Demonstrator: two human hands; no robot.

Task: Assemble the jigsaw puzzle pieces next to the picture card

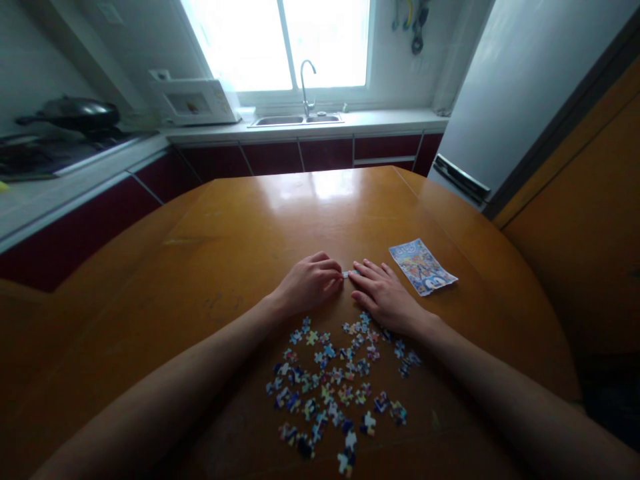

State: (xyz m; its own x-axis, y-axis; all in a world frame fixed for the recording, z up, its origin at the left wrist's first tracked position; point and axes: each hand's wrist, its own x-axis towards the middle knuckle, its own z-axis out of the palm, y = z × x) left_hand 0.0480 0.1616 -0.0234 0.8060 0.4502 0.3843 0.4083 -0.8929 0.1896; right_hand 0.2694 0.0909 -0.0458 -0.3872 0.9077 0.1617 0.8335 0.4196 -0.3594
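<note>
A short strip of joined jigsaw puzzle pieces lies on the wooden table, partly covered by my fingers. My left hand has its fingertips pinched together at the strip's left end. Flat on the table, my right hand spreads its fingers, with the fingertips resting over the strip's right end. Nearer to me, many loose jigsaw puzzle pieces are scattered between my forearms, several of them just below my right palm. To the right of that hand is a creased picture sheet with a colourful printed design.
The brown wooden table has a rounded edge. Beyond it runs a counter with a sink, a tap and a white microwave. A black pan sits on the stove at left; a refrigerator stands at right.
</note>
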